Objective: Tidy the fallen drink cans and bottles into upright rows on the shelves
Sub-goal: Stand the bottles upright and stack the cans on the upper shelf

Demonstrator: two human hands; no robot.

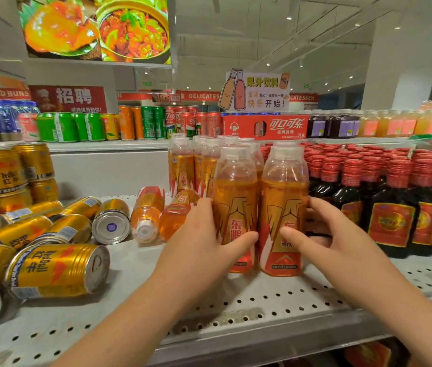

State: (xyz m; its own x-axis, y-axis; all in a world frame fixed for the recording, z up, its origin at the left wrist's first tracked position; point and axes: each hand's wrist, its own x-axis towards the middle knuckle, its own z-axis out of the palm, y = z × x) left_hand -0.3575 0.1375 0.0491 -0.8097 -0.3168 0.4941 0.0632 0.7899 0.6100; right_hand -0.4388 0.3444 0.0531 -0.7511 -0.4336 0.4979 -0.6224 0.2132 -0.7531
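A supermarket: stocked perforated shelf, juice-drinks sign, and a far banner seemingly reading delicatessen.

Two bottles are stood side by side at the middle of the shelf, back from its front edge. The left front bottle is gripped from its left by the left hand, the right front bottle from its right by the right hand. Upright bottle rows are lined behind. Two fallen bottles are laid left of those rows. Fallen cans are scattered toward the front left corner, with stacked cans behind them. Capped bottles are packed along the right. A carton is set on the upper shelf behind.
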